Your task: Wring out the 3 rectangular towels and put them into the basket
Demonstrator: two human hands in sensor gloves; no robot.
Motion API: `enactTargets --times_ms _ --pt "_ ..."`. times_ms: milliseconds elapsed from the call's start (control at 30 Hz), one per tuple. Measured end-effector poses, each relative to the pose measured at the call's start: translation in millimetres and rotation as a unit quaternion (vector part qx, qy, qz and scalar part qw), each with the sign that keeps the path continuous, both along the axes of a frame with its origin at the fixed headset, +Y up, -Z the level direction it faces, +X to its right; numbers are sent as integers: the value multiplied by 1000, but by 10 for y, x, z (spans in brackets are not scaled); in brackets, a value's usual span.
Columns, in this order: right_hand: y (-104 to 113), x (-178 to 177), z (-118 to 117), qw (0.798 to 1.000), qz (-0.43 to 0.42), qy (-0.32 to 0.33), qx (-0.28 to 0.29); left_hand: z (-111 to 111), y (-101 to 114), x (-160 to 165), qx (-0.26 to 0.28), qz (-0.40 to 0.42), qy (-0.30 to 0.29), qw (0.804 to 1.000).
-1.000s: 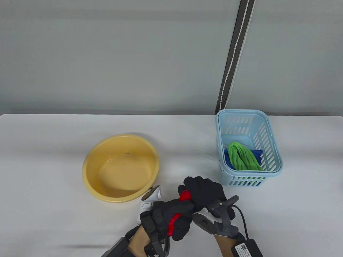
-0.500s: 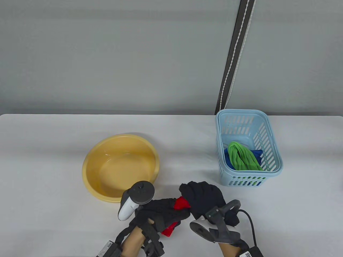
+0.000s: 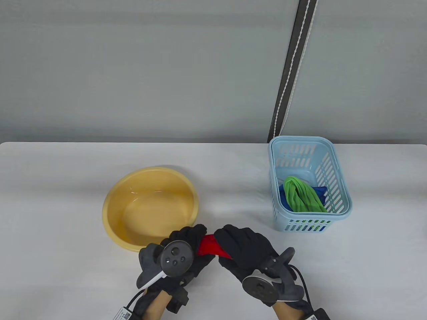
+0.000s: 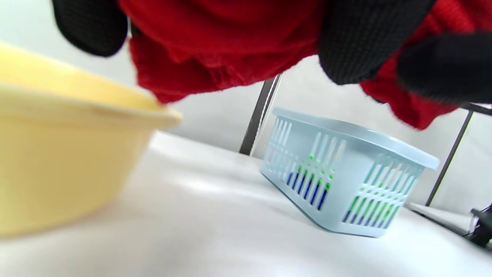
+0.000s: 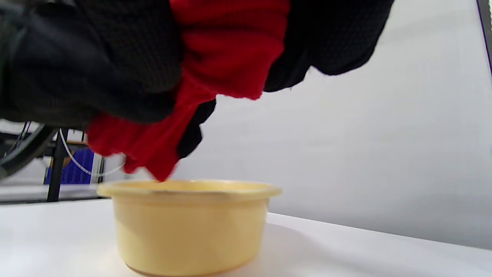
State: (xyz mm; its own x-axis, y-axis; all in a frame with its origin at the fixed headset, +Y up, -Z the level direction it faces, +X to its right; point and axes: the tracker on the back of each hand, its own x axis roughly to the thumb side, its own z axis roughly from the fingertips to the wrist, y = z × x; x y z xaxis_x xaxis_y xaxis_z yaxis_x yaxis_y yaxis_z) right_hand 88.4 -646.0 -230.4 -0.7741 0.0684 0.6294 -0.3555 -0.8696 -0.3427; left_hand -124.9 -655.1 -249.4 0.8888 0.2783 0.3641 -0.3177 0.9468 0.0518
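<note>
While both hands (image 3: 186,248) (image 3: 245,250) clench the red towel (image 3: 208,245), two towels lie in the basket (image 3: 337,173).

Bowl (image 3: 150,208) left of centre on the table (image 3: 50,200); basket (image 3: 308,183) well apart to its right, nearer the far edge. Two towels (image 3: 302,196) inside the basket, one lying on the other, at its near end. Left hand (image 3: 186,248) and right hand (image 3: 247,250) side by side at the near edge, just before the bowl's right rim, a third towel (image 3: 210,246) stretched between them, above the table.
</note>
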Motion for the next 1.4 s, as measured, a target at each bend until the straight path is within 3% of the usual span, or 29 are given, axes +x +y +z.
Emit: enactTargets --times_ms 200,367,500,600,700,967,1100,1400 --pt "284 229 -118 998 -37 -44 -10 176 -5 -114 27 -34 13 999" --pt "565 670 -365 985 -109 -130 -39 228 -163 -157 29 -82 -4 996" --pt "736 1176 -628 942 -235 -220 -95 173 -328 -89 -30 -130 -34 990" --pt "803 1465 -804 912 -269 -290 -112 148 -394 -45 -45 -139 -40 988" --pt "805 1621 -981 896 -257 -337 -132 163 -424 0 -48 -133 -50 989" --pt "552 1717 -1400 843 -218 -462 -169 200 -457 62 -61 -140 -59 987" --pt "437 1697 -1540 851 -182 -431 -238 184 -459 43 -67 -137 -58 987" --pt "513 1492 -1436 889 -80 -381 -239 173 -467 35 -74 -128 -65 987"
